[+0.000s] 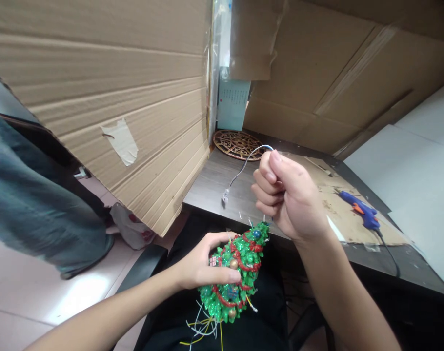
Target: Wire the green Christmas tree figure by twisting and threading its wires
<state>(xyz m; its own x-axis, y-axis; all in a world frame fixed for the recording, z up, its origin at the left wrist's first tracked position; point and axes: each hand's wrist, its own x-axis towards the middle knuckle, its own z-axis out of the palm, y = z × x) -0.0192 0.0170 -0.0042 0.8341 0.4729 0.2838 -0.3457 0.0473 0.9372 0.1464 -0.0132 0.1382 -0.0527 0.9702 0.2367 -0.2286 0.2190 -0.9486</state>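
My left hand [202,263] grips a small green glittery Christmas tree [234,273] with red garlands and little baubles, held over my lap. Thin white and yellow wires [203,329] hang from its base. My right hand [284,195] is closed in a fist just above the tree's tip, pinching a thin white wire [244,168] that loops up and left and ends in a small clear LED bulb [225,196].
A dark wooden desk [211,185] holds a round carved wooden disc [238,144], a cardboard sheet [348,214] and a blue glue gun [363,210] with a black cord. Large cardboard panels [108,83] wall the desk. Another person's trouser leg [35,204] stands at left.
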